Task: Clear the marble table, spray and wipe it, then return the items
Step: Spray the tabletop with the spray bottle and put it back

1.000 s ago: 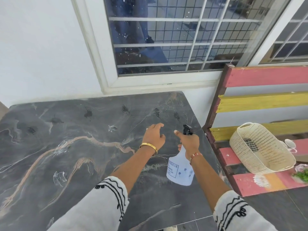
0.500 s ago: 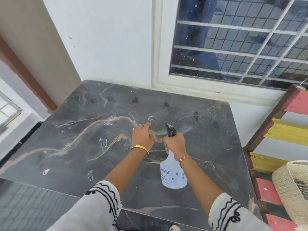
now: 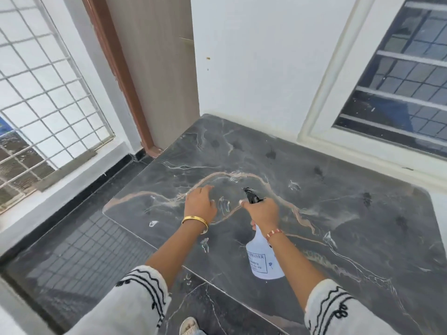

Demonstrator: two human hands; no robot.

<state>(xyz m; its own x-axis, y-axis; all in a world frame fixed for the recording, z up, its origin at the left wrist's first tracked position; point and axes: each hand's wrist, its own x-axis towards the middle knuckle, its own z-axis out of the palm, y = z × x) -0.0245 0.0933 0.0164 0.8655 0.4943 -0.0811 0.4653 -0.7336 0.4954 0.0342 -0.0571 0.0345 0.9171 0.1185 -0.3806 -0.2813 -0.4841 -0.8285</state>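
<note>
Surface (image 3: 362,238): dark grey marble slab with pale and tan veins, rounded corners, set against the white wall under the window; small wet splashes and darker damp spots scattered across it.
Spray bottle (image 3: 263,259): translucent white plastic, printed label on its side, black trigger head on top; held upright above the near middle of the surface, nozzle aimed away toward the far side.
Bottle grip: the right hand (image 3: 262,212) wraps the neck and trigger.
Contents: level not readable through the plastic.
</note>
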